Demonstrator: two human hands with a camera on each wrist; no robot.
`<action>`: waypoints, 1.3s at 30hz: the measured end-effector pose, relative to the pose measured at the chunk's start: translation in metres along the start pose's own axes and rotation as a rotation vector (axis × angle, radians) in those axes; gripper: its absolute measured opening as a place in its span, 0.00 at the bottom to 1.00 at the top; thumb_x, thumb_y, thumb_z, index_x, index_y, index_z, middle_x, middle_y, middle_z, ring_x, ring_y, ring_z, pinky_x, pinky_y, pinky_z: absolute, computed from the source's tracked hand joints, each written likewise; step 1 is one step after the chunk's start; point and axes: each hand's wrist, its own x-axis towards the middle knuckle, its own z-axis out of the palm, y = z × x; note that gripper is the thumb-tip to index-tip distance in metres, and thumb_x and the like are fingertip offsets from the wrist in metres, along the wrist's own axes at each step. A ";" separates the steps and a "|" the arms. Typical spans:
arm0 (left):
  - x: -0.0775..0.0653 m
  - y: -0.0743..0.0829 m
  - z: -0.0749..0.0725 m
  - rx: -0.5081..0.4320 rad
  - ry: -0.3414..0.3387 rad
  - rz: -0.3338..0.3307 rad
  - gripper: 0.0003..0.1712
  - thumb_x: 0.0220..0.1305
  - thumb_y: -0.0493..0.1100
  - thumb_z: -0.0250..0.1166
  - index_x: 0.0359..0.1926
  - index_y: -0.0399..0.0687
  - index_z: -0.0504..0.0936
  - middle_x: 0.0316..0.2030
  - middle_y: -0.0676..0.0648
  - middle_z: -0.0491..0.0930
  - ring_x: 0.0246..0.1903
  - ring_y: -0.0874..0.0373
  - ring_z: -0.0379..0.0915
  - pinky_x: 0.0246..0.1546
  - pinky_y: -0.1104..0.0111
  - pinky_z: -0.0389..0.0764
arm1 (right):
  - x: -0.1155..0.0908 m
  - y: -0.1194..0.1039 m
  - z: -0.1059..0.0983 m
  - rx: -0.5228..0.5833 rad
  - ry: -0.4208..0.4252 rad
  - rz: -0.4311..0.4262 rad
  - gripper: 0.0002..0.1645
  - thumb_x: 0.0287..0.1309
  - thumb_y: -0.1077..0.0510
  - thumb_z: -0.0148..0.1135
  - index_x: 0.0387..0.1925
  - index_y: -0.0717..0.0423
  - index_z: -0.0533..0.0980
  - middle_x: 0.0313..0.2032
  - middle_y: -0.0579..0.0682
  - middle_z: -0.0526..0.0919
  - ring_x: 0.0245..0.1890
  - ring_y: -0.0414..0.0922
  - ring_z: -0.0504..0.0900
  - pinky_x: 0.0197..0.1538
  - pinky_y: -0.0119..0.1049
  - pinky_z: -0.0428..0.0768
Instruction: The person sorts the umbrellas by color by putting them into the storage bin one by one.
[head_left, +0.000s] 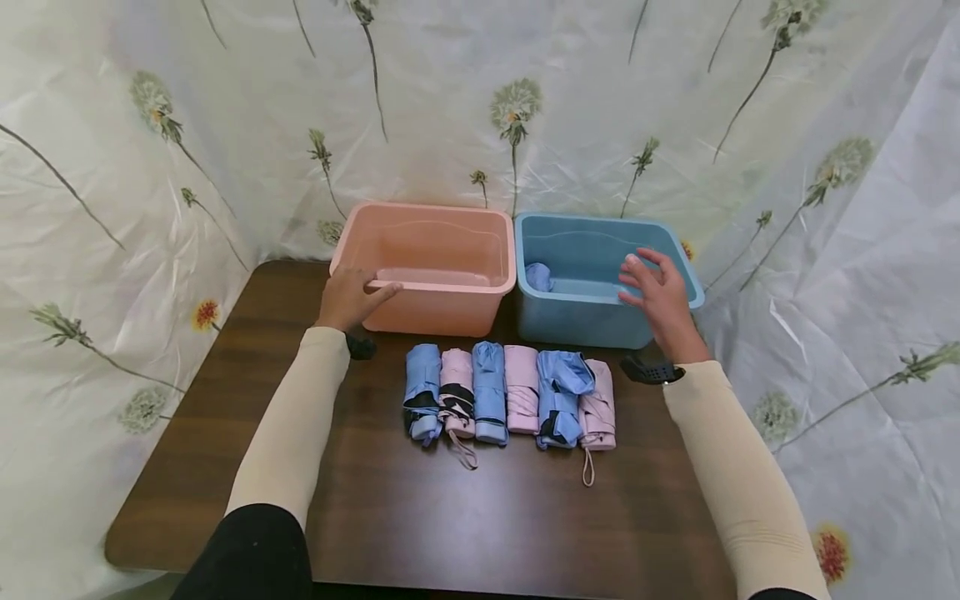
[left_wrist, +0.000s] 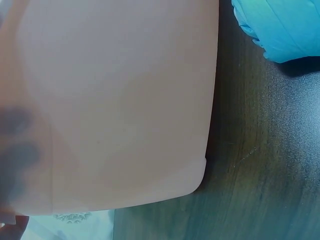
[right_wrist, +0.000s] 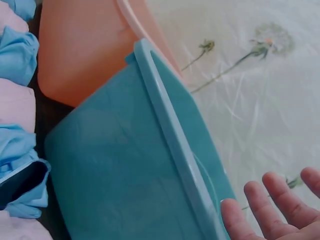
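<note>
A row of folded umbrellas, blue and pink in turn, lies on the table in front of two plastic bins. My left hand is at the left front corner of the peach bin, its thumb stretched along the front rim. Over the right front rim of the blue bin hovers my right hand, fingers spread and holding nothing. One blue rolled umbrella lies inside the blue bin at its left end. The right wrist view shows these spread fingers beside the blue bin's rim.
Both bins stand side by side at the back of the dark wooden table. Behind and beside it hangs a pale sheet printed with dandelions. Two umbrellas have wrist loops trailing toward the front edge.
</note>
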 end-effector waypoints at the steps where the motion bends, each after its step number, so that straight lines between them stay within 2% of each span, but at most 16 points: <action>1: 0.000 0.000 0.001 0.000 0.006 -0.002 0.29 0.59 0.66 0.63 0.28 0.42 0.81 0.32 0.42 0.80 0.38 0.46 0.70 0.45 0.49 0.70 | -0.001 0.003 -0.003 0.004 0.000 -0.005 0.41 0.62 0.39 0.58 0.70 0.48 0.56 0.65 0.61 0.66 0.64 0.57 0.68 0.60 0.54 0.68; 3: 0.000 0.000 0.002 0.003 0.017 -0.001 0.28 0.58 0.66 0.64 0.27 0.43 0.81 0.31 0.43 0.81 0.38 0.46 0.71 0.45 0.49 0.70 | -0.006 0.008 -0.007 0.014 0.001 -0.011 0.40 0.63 0.40 0.58 0.70 0.48 0.56 0.65 0.60 0.67 0.63 0.56 0.70 0.59 0.52 0.69; 6: 0.001 -0.001 0.003 0.008 0.022 0.009 0.29 0.58 0.66 0.64 0.22 0.44 0.77 0.25 0.44 0.77 0.34 0.48 0.69 0.40 0.52 0.70 | -0.016 0.013 -0.011 0.024 0.016 -0.014 0.39 0.63 0.41 0.58 0.70 0.50 0.57 0.63 0.59 0.69 0.60 0.53 0.73 0.57 0.50 0.71; 9: 0.001 -0.002 0.002 0.006 0.036 0.018 0.29 0.58 0.65 0.64 0.19 0.46 0.73 0.21 0.46 0.73 0.30 0.49 0.66 0.36 0.53 0.68 | -0.028 0.015 -0.010 0.009 0.029 -0.014 0.38 0.63 0.43 0.59 0.68 0.52 0.59 0.60 0.57 0.72 0.55 0.48 0.77 0.55 0.48 0.73; 12: 0.001 -0.002 -0.002 0.003 0.052 0.021 0.30 0.58 0.65 0.64 0.17 0.46 0.71 0.19 0.46 0.70 0.29 0.49 0.65 0.35 0.53 0.67 | -0.039 0.013 -0.006 -0.011 0.039 -0.016 0.36 0.64 0.45 0.59 0.67 0.55 0.61 0.57 0.57 0.74 0.53 0.47 0.79 0.52 0.47 0.74; 16: 0.000 -0.002 -0.003 0.012 0.037 0.022 0.30 0.58 0.66 0.64 0.18 0.46 0.71 0.19 0.46 0.70 0.29 0.49 0.64 0.34 0.55 0.66 | -0.050 0.017 -0.004 -0.027 0.041 0.001 0.36 0.65 0.46 0.58 0.67 0.58 0.61 0.56 0.58 0.75 0.53 0.50 0.79 0.51 0.46 0.75; 25: -0.002 -0.001 0.002 0.008 0.052 0.034 0.31 0.58 0.65 0.64 0.17 0.45 0.70 0.18 0.47 0.68 0.27 0.50 0.63 0.32 0.56 0.63 | -0.051 0.055 -0.013 -0.048 0.048 0.047 0.38 0.62 0.42 0.59 0.67 0.54 0.62 0.61 0.65 0.71 0.57 0.53 0.77 0.47 0.39 0.80; 29: -0.002 -0.001 0.002 -0.011 0.055 0.034 0.31 0.58 0.65 0.64 0.16 0.45 0.70 0.19 0.46 0.68 0.27 0.50 0.63 0.32 0.56 0.64 | -0.053 0.066 -0.013 -0.068 0.061 0.102 0.42 0.61 0.38 0.59 0.68 0.56 0.60 0.62 0.65 0.69 0.58 0.57 0.75 0.47 0.40 0.79; 32: -0.004 -0.002 0.003 -0.020 0.061 0.032 0.31 0.57 0.65 0.65 0.15 0.47 0.70 0.22 0.46 0.73 0.30 0.50 0.67 0.35 0.54 0.68 | -0.057 0.076 -0.012 -0.086 0.063 0.141 0.45 0.60 0.36 0.58 0.70 0.57 0.58 0.63 0.64 0.69 0.60 0.59 0.73 0.47 0.41 0.79; 35: -0.005 -0.002 0.003 -0.024 0.057 0.026 0.32 0.57 0.66 0.65 0.15 0.46 0.70 0.24 0.43 0.75 0.31 0.48 0.68 0.37 0.52 0.70 | -0.061 0.087 -0.013 -0.100 0.063 0.174 0.48 0.59 0.33 0.57 0.70 0.56 0.57 0.62 0.63 0.69 0.59 0.57 0.74 0.49 0.43 0.78; 36: -0.005 -0.001 0.004 -0.021 0.057 0.026 0.30 0.57 0.65 0.65 0.16 0.45 0.73 0.27 0.43 0.78 0.33 0.48 0.70 0.39 0.51 0.71 | -0.063 0.090 -0.014 -0.105 0.064 0.184 0.48 0.58 0.32 0.57 0.70 0.55 0.57 0.62 0.63 0.69 0.58 0.55 0.75 0.49 0.43 0.78; 39: -0.005 0.000 0.004 -0.023 0.047 0.026 0.31 0.57 0.66 0.64 0.17 0.44 0.74 0.27 0.43 0.78 0.33 0.48 0.70 0.39 0.50 0.71 | -0.066 0.098 -0.016 -0.114 0.056 0.202 0.50 0.57 0.31 0.57 0.70 0.55 0.56 0.63 0.62 0.69 0.58 0.54 0.75 0.50 0.44 0.78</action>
